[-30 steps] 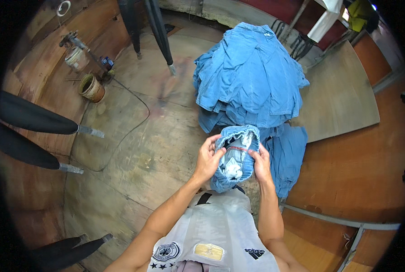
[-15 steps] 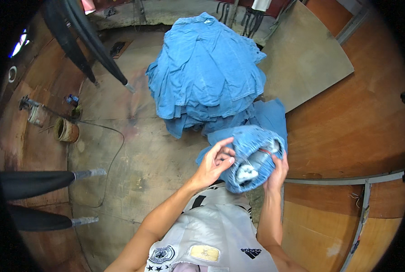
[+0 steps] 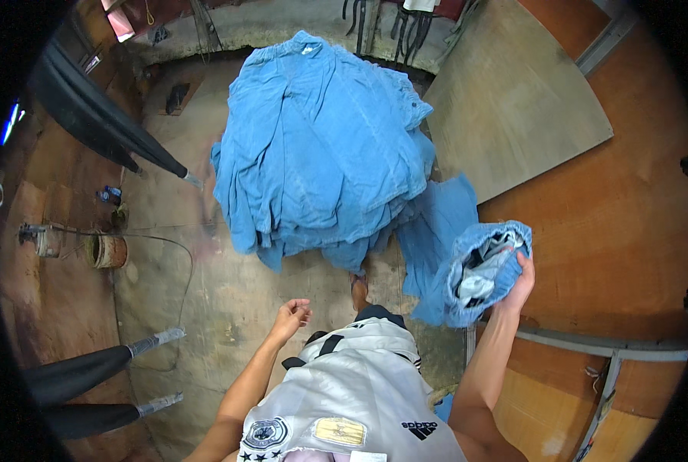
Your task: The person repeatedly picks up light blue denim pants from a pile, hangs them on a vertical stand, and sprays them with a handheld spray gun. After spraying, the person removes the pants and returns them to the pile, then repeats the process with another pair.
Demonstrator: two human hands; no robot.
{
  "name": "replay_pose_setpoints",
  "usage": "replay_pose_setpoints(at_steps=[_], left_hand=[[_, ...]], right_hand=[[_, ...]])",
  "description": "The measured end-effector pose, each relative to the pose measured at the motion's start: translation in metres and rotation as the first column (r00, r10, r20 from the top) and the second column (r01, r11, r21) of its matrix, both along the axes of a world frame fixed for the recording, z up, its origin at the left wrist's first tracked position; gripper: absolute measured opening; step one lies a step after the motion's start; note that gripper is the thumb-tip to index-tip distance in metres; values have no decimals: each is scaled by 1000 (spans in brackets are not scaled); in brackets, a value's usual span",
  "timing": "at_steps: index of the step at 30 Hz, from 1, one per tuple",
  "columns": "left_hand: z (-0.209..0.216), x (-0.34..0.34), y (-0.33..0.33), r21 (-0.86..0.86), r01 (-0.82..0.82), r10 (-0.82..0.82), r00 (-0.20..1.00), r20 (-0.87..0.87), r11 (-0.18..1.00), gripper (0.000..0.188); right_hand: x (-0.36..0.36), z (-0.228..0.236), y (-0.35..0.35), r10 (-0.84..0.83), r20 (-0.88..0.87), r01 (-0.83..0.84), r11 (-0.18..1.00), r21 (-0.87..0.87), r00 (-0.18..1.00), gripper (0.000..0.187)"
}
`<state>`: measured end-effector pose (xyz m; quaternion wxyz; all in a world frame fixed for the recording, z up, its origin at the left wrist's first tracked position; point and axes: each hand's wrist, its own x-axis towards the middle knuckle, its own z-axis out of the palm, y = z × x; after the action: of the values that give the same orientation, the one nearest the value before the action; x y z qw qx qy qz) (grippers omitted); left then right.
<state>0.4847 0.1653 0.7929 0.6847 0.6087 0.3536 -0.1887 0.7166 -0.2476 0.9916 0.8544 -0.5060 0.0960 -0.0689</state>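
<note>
My right hand (image 3: 522, 283) grips a pair of light blue denim trousers (image 3: 455, 269) by its gathered elastic waistband, out at my right side. The waist opening faces up and shows paler fabric inside; the rest hangs down toward the pile, its lower end running behind the other cloth. My left hand (image 3: 292, 317) is off the garment, in front of my body, its fingers loosely curled with nothing visible in them. Ahead of me lies a large pile of similar blue denim garments (image 3: 321, 146), the top one spread flat with its waistband at the far end.
Black padded arms with wrapped tips (image 3: 155, 343) jut in from the left; another pair of black arms (image 3: 128, 138) hangs at far left. A bucket (image 3: 107, 251) with a cable stands by the left wall. A board (image 3: 521, 108) leans at far right beside wooden panels (image 3: 590, 231).
My right hand has carried the trousers outward to the right. The left hand has let go of or left the waistband and dropped back toward my body. The view has shifted slightly.
</note>
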Motion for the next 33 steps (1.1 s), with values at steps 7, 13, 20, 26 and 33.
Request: replay_pose_setpoints(at_steps=[7, 13, 20, 26, 33], left_hand=[[0, 120, -5, 21, 20, -21, 998, 56, 1000, 28], [15, 213, -9, 3, -3, 2, 985, 173, 1000, 29], [11, 284, -9, 58, -237, 211, 935, 286, 970, 34], [16, 369, -35, 460, 5, 25, 998, -58, 888, 71], [160, 313, -61, 330, 278, -425, 703, 570, 902, 55]], right_hand=[[128, 28, -106, -77, 2, 76, 993, 85, 997, 44], [143, 5, -212, -265, 40, 264, 964, 27, 963, 54], [22, -260, -256, -394, -407, 228, 889, -398, 824, 50], [-109, -416, -124, -13, -868, -741, 514, -432, 497, 40], [60, -317, -12, 224, -667, -494, 834, -246, 711, 38]])
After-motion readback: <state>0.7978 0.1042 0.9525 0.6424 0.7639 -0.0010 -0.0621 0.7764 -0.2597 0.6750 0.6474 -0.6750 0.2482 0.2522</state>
